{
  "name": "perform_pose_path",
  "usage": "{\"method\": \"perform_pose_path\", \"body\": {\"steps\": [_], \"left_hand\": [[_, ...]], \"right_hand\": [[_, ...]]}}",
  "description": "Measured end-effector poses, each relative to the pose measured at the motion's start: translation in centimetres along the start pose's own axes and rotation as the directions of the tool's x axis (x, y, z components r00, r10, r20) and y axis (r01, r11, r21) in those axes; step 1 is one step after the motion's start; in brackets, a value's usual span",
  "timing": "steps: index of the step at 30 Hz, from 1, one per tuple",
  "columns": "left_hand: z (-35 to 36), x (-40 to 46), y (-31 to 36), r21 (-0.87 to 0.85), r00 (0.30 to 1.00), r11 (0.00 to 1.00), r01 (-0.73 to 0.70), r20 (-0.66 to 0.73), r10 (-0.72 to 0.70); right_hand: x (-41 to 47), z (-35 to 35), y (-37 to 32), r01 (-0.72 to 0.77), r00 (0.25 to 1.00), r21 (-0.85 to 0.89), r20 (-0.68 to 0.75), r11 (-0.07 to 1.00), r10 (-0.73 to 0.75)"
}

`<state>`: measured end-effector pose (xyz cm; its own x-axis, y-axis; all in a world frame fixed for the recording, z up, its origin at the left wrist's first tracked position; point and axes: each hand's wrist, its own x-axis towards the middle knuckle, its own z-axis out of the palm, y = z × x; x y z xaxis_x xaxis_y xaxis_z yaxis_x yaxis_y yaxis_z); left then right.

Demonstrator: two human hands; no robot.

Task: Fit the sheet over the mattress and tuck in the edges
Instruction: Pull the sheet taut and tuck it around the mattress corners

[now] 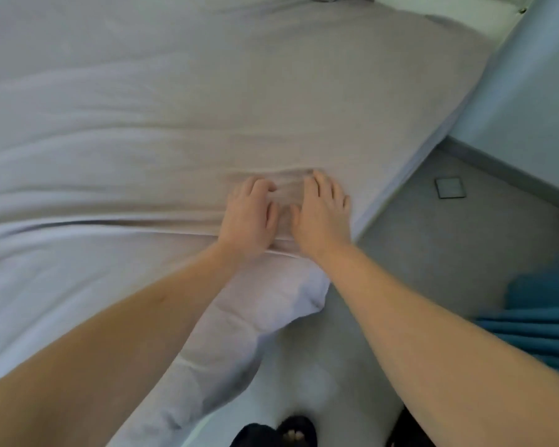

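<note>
Both hands, left hand (249, 217) and right hand (320, 214), press flat on the sheet (175, 108).

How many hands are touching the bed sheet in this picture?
2. The left hand and the right hand lie side by side on the sheet, near the mattress corner.

- A bedroom: a bed (410, 130) under a pale sheet (142, 108) fills most of the view.
- Grey floor (449, 246) and light wall (530, 91) at three o'clock.
- Teal fabric (542, 314) at four o'clock.
</note>
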<state>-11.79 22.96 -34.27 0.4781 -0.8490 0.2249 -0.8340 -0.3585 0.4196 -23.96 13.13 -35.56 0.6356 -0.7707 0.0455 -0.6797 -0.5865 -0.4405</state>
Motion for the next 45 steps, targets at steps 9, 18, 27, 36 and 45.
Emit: {"method": "perform_pose_path", "body": {"steps": [9, 18, 27, 36, 45], "left_hand": [[-5.5, -12.5, -3.8, 0.1, 0.942, 0.972, -0.212, 0.285, 0.177], [-6.3, -17.6, -5.8, 0.144, 0.949, 0.963, -0.228, 0.253, 0.187], [-8.1, -19.0, -4.7, 0.08, 0.879, 0.971, -0.224, 0.448, 0.166], [-12.1, -23.6, -7.3, 0.215, 0.787, 0.872, -0.44, 0.56, 0.259], [-12.8, -23.9, -6.3, 0.275, 0.649, 0.842, -0.465, 0.752, 0.113]], "right_hand": [[-14.8, 2.6, -5.7, 0.065, 0.985, 0.151, 0.15, 0.986, -0.088], [-16.8, 3.8, -7.5, 0.168, 0.982, -0.079, 0.101, 0.983, -0.16], [-19.1, 2.8, -8.3, 0.105, 0.935, -0.026, 0.343, 0.994, -0.09], [-26.8, 3.4, -12.9, -0.386, 0.846, 0.082, 0.428, 0.919, 0.317], [-28.0, 5.5, -15.7, -0.537, 0.694, 0.062, 0.6, 0.841, 0.399]]}}
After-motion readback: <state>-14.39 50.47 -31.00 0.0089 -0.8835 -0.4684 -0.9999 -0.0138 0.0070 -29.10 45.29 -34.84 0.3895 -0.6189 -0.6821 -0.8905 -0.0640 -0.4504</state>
